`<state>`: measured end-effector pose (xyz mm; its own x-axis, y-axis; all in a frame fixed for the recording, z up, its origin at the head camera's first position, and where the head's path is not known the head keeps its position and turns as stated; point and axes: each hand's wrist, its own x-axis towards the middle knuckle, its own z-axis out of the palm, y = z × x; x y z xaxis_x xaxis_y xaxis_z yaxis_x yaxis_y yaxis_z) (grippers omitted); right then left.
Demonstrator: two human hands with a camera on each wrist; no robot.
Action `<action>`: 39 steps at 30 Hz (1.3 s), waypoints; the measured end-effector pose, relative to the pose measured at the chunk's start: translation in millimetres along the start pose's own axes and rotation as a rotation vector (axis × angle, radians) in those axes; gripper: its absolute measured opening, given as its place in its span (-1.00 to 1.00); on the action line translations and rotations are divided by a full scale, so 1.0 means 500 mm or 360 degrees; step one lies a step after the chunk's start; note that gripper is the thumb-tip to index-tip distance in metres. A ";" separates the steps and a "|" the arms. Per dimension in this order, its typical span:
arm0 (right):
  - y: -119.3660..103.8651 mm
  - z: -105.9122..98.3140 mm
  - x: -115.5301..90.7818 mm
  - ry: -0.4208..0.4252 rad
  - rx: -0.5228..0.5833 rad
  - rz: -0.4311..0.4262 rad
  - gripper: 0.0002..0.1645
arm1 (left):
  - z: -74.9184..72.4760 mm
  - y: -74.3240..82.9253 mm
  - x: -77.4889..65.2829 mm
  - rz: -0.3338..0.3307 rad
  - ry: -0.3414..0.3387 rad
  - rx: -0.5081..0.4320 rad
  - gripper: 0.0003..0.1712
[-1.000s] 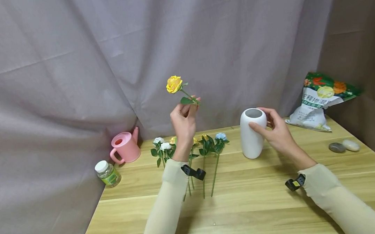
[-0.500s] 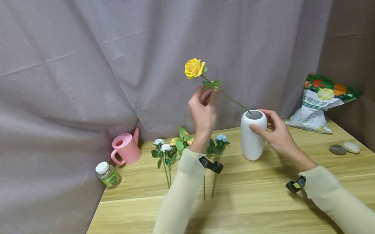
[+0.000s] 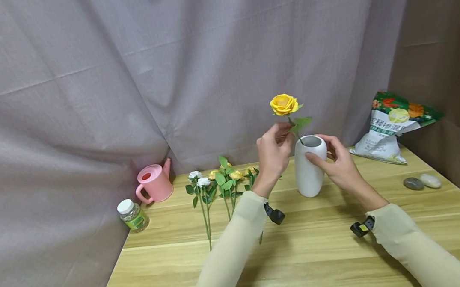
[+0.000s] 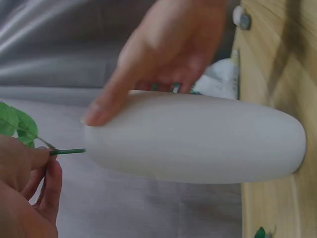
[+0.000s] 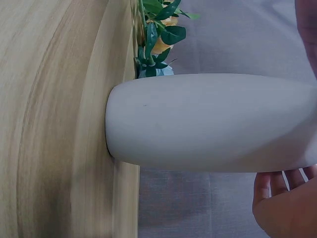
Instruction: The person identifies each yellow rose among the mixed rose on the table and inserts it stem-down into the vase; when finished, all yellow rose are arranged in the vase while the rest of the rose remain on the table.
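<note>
In the head view a yellow rose (image 3: 284, 104) is pinched by its stem in my left hand (image 3: 274, 152), just left of the vase mouth. Its lower stem runs down inside the rim of the white vase (image 3: 309, 174); the stem's end is hidden there. My right hand (image 3: 338, 160) grips the vase near its top, thumb in front and fingers behind. In the left wrist view the green stem (image 4: 72, 151) enters the vase opening, leaves beside my fingers. The vase stands upright on the wooden table, its base also visible in the right wrist view.
White and yellow roses (image 3: 203, 182) lie left of the vase, partly behind my left arm. Farther left are a pink watering can (image 3: 156, 183) and a lidded jar (image 3: 133, 215). A printed bag (image 3: 385, 128) and two stones (image 3: 413, 183) lie to the right; a grey curtain (image 3: 210, 54) hangs behind.
My left hand has carried the yellow rose rightward, then lowered it, so the stem has gone deeper into the vase. The right hand and vase have stayed in place.
</note>
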<state>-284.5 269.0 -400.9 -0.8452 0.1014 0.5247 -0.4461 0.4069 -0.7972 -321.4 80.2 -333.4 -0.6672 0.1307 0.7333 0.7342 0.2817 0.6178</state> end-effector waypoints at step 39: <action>0.024 0.002 0.005 -0.0030 -0.0065 0.0007 -0.19 | -0.098 -0.107 -0.069 -0.0216 -0.0142 0.0102 -0.83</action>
<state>-292.2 273.4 -409.4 -0.8526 0.0865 0.5153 -0.4302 0.4434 -0.7863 -331.3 14.1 -377.8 -0.7703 0.1703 0.6146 0.6289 0.3622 0.6879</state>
